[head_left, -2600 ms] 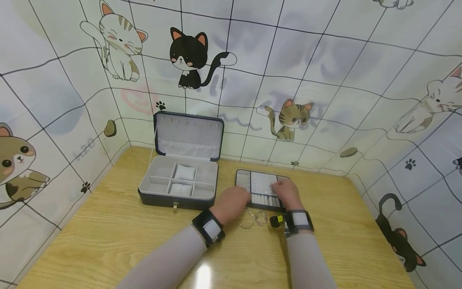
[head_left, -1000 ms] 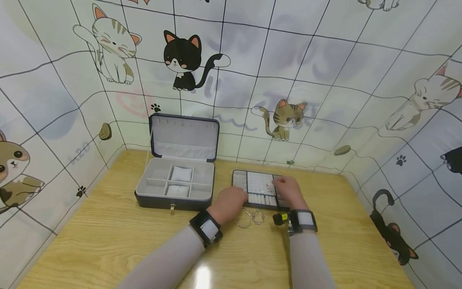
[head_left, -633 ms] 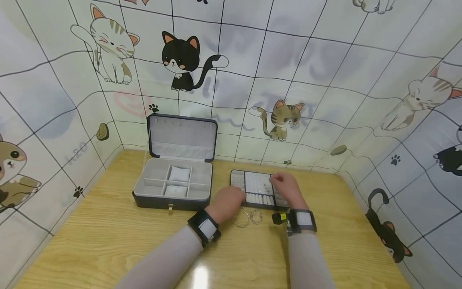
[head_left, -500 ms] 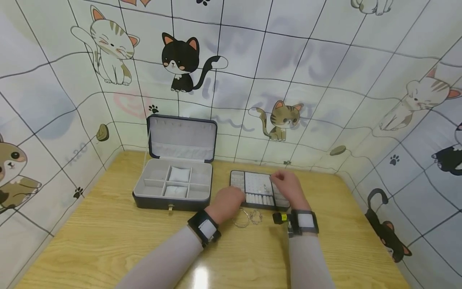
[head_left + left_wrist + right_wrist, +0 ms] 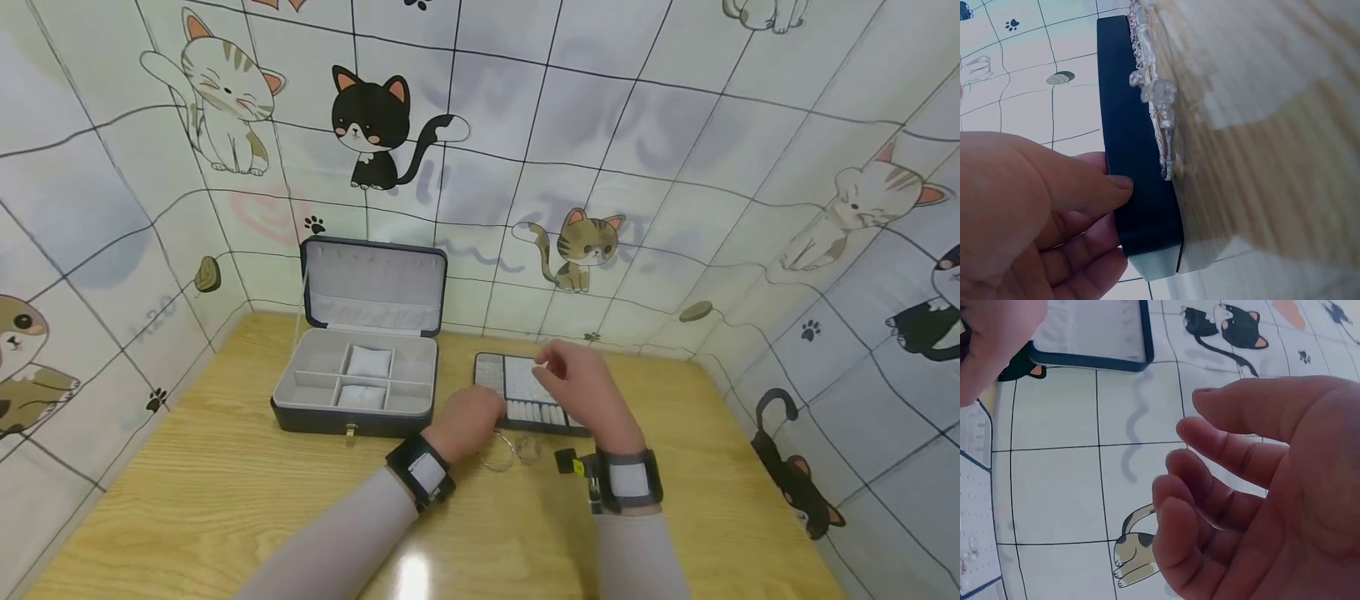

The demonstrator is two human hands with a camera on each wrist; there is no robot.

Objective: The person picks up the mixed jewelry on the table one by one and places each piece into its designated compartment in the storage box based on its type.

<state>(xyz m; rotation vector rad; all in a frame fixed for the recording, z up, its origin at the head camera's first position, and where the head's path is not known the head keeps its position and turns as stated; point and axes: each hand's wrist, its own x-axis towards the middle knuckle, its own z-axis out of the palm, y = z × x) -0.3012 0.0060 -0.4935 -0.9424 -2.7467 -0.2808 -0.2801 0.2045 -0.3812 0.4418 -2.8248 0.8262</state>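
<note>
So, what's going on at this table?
Someone is busy with a jewellery tray. Their left hand holds its near left corner, while the right hand is above it, fingers loosely bent, with nothing visible in them. Small shiny pieces sit on the tray's dotted panel. Bracelets lie on the table in front, and a lined box stands open to the left, with two cushions inside.

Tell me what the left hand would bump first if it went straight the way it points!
The shallow rectangular tray with dark blue sides. The left hand already touches its edge, so it would probably just push that.
</note>
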